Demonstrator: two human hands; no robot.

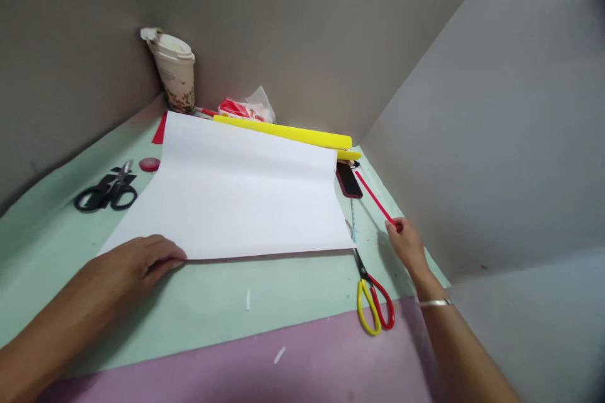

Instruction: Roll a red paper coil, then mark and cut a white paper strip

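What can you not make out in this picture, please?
All in the head view:
End of the narrow red strip, hidden inside the right hand.
Part of the flat red piece, covered by the large white sheet.
Bottom of the red-and-white plastic packet, behind the long yellow roll.
Print on the beige lidded cup, too small.
Left forearm, cut off by the edge.

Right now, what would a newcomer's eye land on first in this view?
Probably the big white sheet across the middle of the green surface, with the left hand at its near edge. Next, the thin red strip in the right hand, then the red-and-yellow-handled scissors by the sheet's near right corner.
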